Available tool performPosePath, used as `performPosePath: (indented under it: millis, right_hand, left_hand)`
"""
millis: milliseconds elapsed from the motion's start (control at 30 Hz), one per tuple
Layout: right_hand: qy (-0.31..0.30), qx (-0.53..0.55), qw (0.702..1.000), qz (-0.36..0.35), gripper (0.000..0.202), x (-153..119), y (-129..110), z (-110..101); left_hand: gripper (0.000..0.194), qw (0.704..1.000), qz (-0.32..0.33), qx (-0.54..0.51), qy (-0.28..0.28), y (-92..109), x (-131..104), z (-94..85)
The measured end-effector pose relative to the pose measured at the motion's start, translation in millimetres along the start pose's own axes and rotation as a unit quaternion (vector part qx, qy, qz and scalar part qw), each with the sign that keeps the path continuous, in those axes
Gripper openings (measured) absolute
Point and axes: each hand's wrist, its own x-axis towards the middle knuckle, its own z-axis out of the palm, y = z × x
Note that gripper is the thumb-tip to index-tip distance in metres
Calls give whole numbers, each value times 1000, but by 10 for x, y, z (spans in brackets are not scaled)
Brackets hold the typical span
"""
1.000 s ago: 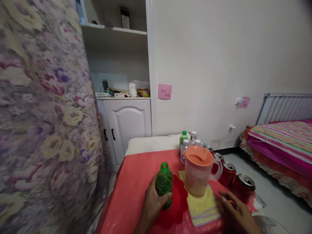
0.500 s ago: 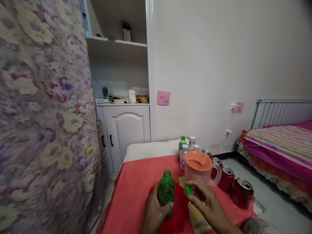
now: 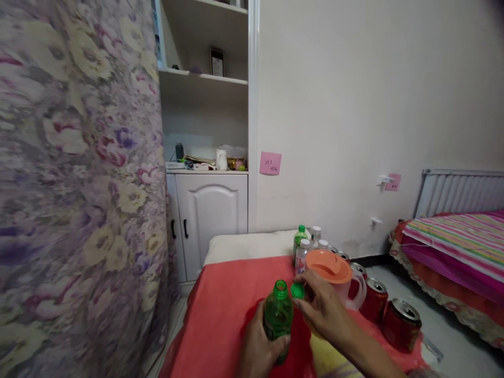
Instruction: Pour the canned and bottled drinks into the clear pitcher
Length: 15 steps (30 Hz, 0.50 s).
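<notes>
Upright over a red plate, a green bottle with an open mouth is held by my left hand, fingers wrapped round its body. My right hand pinches a green cap between thumb and fingers, just right of the bottle's mouth and apart from it. Behind my right hand stands a clear pitcher with an orange lid, partly hidden by the hand. A yellow cloth lies beneath my right forearm.
Bottles with white caps and a green-capped bottle stand behind the pitcher. Several red cans line the right side of the red tablecloth. A floral curtain hangs at left; a bed is at right.
My right hand has brought the green cap up and closer to the bottle's mouth, turning it so its round face shows. The whole view has shifted slightly.
</notes>
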Motion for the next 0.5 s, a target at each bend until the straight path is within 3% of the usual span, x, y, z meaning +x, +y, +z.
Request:
performPosePath:
  millis: [167,500]
  right_hand:
    - [-16,14,999,-39,23,92,-66,-39]
    - [-27,13,1000,-8,24,219,-123,-107]
  left_hand:
    - [61,1000,-2,-4,1,42,-19,0]
    - [60,1000,-9,17,-11,-27,-30,-28]
